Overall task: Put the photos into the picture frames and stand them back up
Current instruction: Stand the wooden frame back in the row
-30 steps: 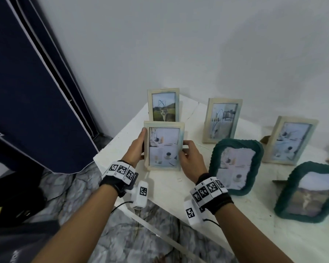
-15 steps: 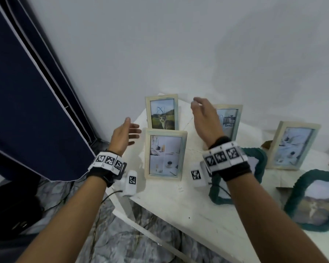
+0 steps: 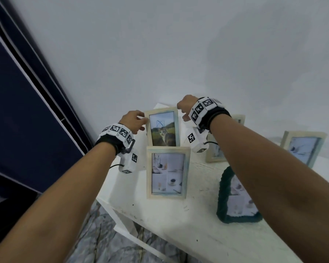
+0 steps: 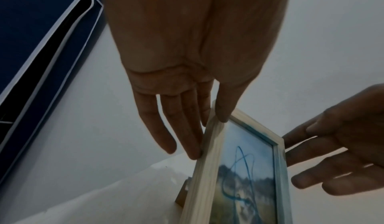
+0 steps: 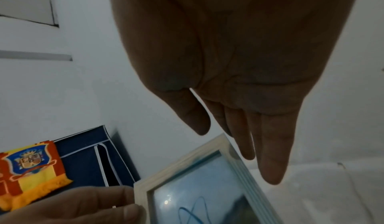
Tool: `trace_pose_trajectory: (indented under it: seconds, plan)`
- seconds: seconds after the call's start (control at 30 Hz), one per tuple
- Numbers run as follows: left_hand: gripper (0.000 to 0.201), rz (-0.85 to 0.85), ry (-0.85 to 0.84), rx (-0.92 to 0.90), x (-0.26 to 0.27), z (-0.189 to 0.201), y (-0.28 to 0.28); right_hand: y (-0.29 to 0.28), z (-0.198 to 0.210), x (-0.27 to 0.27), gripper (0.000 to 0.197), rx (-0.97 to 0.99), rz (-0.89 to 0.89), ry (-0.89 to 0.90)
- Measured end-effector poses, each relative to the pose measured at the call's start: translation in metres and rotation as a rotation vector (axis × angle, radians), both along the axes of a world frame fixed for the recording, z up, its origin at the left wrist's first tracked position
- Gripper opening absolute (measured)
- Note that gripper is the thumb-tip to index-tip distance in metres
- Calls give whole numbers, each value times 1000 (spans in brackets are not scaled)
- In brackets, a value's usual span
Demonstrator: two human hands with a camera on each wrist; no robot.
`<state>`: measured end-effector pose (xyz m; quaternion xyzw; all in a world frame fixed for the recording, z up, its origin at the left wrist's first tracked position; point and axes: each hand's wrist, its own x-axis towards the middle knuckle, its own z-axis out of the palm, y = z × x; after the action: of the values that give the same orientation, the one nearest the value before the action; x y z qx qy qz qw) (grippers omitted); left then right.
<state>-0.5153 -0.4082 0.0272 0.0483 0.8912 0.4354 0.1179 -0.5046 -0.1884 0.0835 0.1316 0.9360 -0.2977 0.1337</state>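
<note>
White table [image 3: 160,221] by a wall: frames all upright with photos in.
Left hand [image 3: 133,121] pinched the cat frame [image 3: 162,128] at its top-left corner; right hand [image 3: 186,106] hung loose at its right edge, fingers behind, contact unclear. Near frame [image 3: 168,172] stood filled. Looked near done.

A home: fabric wardrobe [image 3: 27,111], white table [image 3: 179,224] of framed photos [image 3: 167,173], marble-patterned floor [image 3: 103,243]

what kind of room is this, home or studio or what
Probably a room in a home: a dark blue fabric wardrobe stands beside a worn white table against a plain wall, and a crested pennant hangs on the wardrobe.
</note>
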Motion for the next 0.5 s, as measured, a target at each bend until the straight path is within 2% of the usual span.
trace_pose_trajectory:
  seconds: [0.03, 0.13, 0.3, 0.33, 0.37, 0.43, 0.5]
  plan:
    - [25, 4, -20, 17, -2, 0, 1, -2, -4, 0, 42, 66, 6, -21]
    - [18, 0, -35, 40, -6, 2, 2, -16, 8, 7, 38, 55, -36, -16]
    - [8, -22, 60, 115, -8, 21, -3, 0, -1, -22, 27, 160, 162, 20]
    - [7, -24, 84, 147, -6, 30, -3, 2, 6, -21, 28, 141, 203, 131]
    - [6, -28, 113, 179, -5, 40, -2, 1, 17, -15, 22, 32, 165, 212]
    - [6, -42, 180, 237, 3, 65, 2, -1, 45, 5, 5, -175, -24, 378]
    - [10, -51, 256, 281, 14, 90, 8, 7, 61, 18, 29, -287, -138, 523]
